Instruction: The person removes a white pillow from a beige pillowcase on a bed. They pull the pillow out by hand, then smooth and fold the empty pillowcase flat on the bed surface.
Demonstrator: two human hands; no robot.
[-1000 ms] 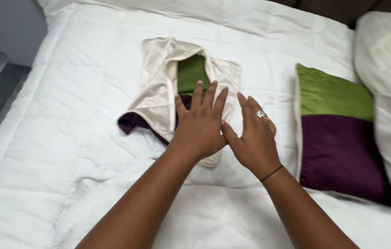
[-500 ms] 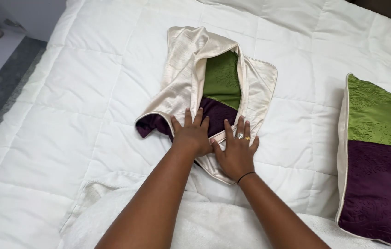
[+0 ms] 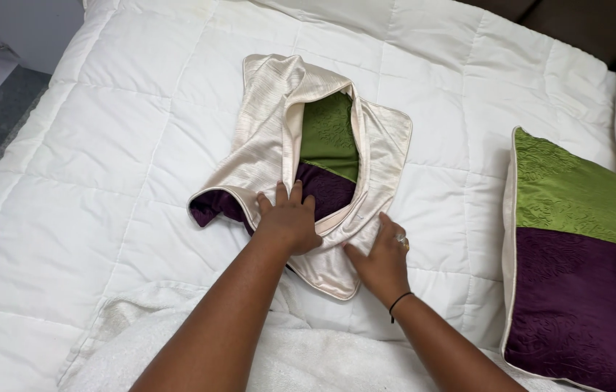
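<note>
Your left hand (image 3: 290, 218) lies flat, fingers spread, on the cream satin cushion cover with green and purple panels (image 3: 308, 160); your right hand (image 3: 379, 258) presses open-palmed on its near right corner. The cover extends away from you, long axis near to far, your left hand nearer its middle. White quilted bedding (image 3: 104, 145) lies open left; a matching filled cushion (image 3: 576, 254) sits right.

Both forearms are showing bare from the bottom edge of the view, no sleeves reaching anywhere. The right hand (image 3: 379, 263) is wearing a silver-toned ring on one finger, and a thin black band is circling its wrist. The left hand (image 3: 290, 221) is carrying nothing, fingers unadorned.
</note>
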